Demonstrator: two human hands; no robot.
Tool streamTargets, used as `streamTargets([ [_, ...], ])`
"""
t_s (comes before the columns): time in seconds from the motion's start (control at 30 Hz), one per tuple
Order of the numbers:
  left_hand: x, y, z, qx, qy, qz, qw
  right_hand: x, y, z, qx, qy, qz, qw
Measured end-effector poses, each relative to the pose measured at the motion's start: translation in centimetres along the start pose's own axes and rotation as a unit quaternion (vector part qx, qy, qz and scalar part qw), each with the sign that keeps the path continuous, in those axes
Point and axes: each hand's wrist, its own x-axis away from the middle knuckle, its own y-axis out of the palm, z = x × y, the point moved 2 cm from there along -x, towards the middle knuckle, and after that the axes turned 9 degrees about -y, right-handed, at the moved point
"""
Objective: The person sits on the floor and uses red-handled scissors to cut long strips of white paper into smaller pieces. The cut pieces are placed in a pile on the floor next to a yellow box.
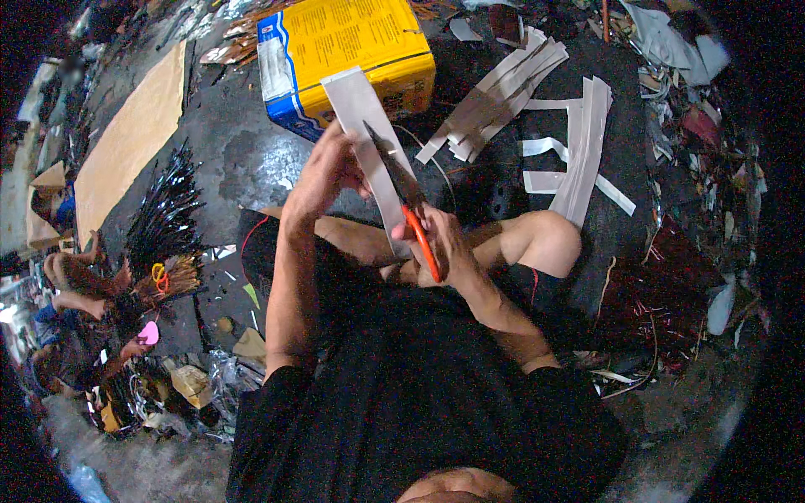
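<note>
A long pale grey-white strip (345,94) of flat material slants across the middle of the view, above my crossed legs. My left hand (325,170) is closed on its left edge, with the thumb side toward the strip. In my right hand (449,243) is a pair of scissors (424,244) with orange handles, the fingers wrapped round them. The dark blades point up and left and lie along the strip, overlapping its right part. Whether the blades are biting into the material I cannot tell. The strip's lower end passes beside my right hand.
A yellow and blue box (352,42) stands just beyond the strip. Stacks of similar strips (507,94) lie at the far right, with more strips (581,151) nearer. Cardboard (134,138) and dark bristles (166,214) lie left. Another person's hand (134,350) holds something pink. Scraps heap both sides.
</note>
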Motion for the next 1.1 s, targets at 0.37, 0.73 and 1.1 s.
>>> streamTargets([
  [0.37, 0.8, 1.7, 1.6, -0.129, 0.076, 0.005, 0.989, -1.9, -0.6, 0.8, 0.093, -0.004, -0.033, 0.995],
  [0.73, 0.1, 1.2, 3.4, -0.159, 0.125, 0.056, 0.978, -1.7, 0.3, -1.1, 0.022, -0.043, 0.016, 0.999],
  [1.1, 0.4, 3.7, 3.4, -0.151, 0.153, 0.082, 0.973, -2.0, 0.1, 0.8, 0.133, -0.086, 0.043, 0.986],
])
